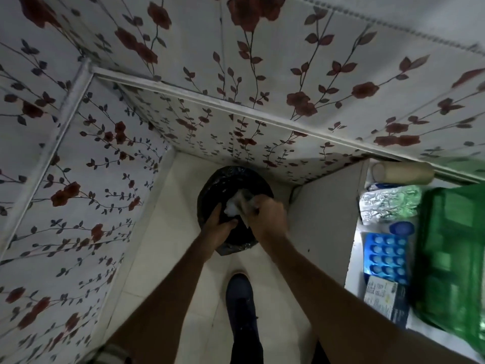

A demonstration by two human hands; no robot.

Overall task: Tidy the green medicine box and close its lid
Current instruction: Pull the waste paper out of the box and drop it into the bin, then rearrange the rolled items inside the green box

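Note:
The green medicine box (451, 248) lies open on a white surface at the far right, blurred. Beside it lie a blue blister pack (385, 256), a silver-green foil strip (388, 203) and a dark leaflet carton (385, 298). Both my hands reach down over a bin lined with a black bag (225, 185) on the floor. My right hand (265, 216) is shut on a wad of white and grey wrappers (236, 206) above the bin's mouth. My left hand (217, 227) grips the near rim of the black bag.
Floral-papered walls close in on the left and behind the bin. A white cabinet side (322, 219) stands right of the bin. My dark shoe (241, 306) is on the pale tiled floor. A beige roll (401, 174) lies behind the medicine items.

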